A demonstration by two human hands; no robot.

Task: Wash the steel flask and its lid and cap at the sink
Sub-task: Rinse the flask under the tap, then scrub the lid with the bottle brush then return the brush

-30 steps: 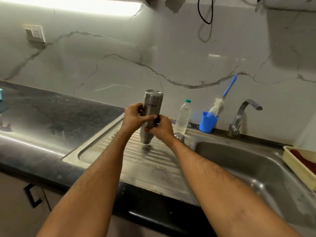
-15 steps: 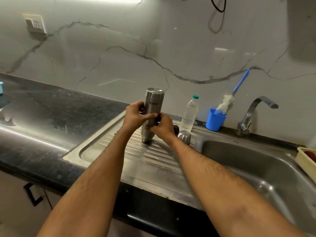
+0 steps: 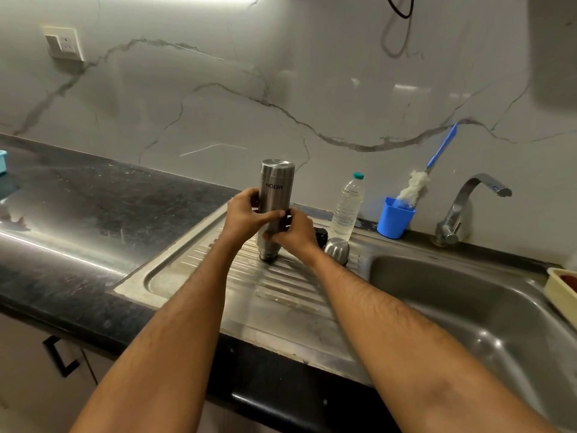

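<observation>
The steel flask (image 3: 276, 189) stands upside down, its mouth resting on the ribbed steel drainboard (image 3: 274, 295). My left hand (image 3: 243, 215) grips its left side. My right hand (image 3: 295, 232) holds its lower right side. Just right of my right hand, a domed steel cap (image 3: 337, 250) rests on the drainboard. A small black lid (image 3: 321, 235) lies behind the cap, partly hidden by my hand.
A clear plastic water bottle (image 3: 346, 206) stands by the wall. A blue cup (image 3: 395, 218) holds a bottle brush (image 3: 415, 185). The tap (image 3: 462, 204) rises behind the sink basin (image 3: 468, 295). A cream tray (image 3: 562, 290) sits at the right edge; black countertop (image 3: 93, 214) lies left.
The inverted flask has come down from just above the drainboard until its mouth rests on it. Both hands stay on it. The view has shifted left, so the cap and lid now show.
</observation>
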